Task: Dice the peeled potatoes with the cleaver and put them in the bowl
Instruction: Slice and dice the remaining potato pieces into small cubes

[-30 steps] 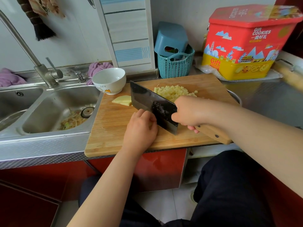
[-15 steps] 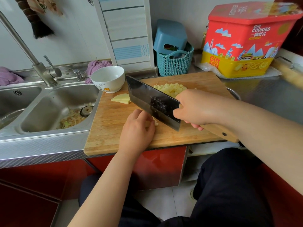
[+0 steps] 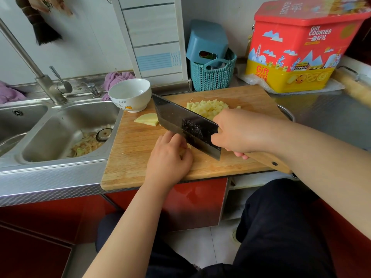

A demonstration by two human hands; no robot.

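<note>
I am curling my left hand over the potato piece mid-board to steady it, while my right hand is gripping the cleaver; diced potato sits at the cutting board far edge, bowl at its far-left corner.

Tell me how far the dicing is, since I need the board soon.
Done: a pile of diced potato lies on the cutting board. In hand: the right hand holds the cleaver while the left hand holds a piece. Left: potato slices; the bowl looks empty.

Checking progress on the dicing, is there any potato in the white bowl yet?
No, the white bowl looks empty inside; the diced potato lies piled on the cutting board.
</note>
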